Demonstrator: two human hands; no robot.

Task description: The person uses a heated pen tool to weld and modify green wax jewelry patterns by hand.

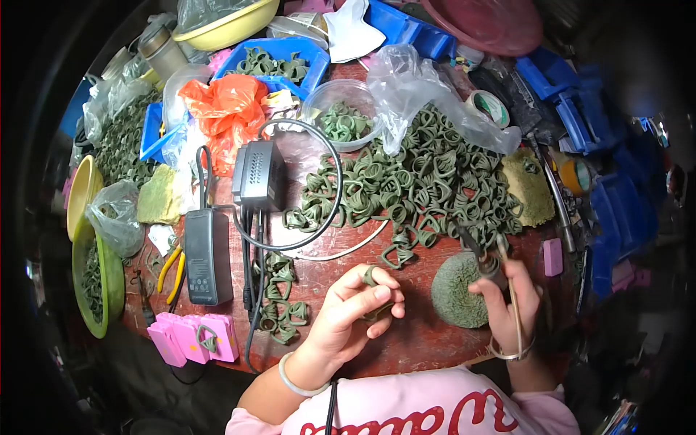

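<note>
My left hand (348,312) is raised over the front of the red table, fingers curled around a small dark green ring (370,276). To its right, my right hand (513,301) grips a slim brown-handled tool (514,293) like a brush or pen, its tip pointing toward the back. A dark pen-like tool (470,241) lies by the same fingers; whether they hold it too I cannot tell. Beside the right thumb sits a round, rough green pad (457,291). Behind both hands spreads a large heap of similar green rings (413,181).
A black box with a cable loop (259,174) and a black power adapter (207,257) stand left of centre. Pink blocks (194,338) and yellow-handled pliers (171,274) lie at the left front. Blue trays (319,61), a clear tub (312,109) and plastic bags (420,87) crowd the back.
</note>
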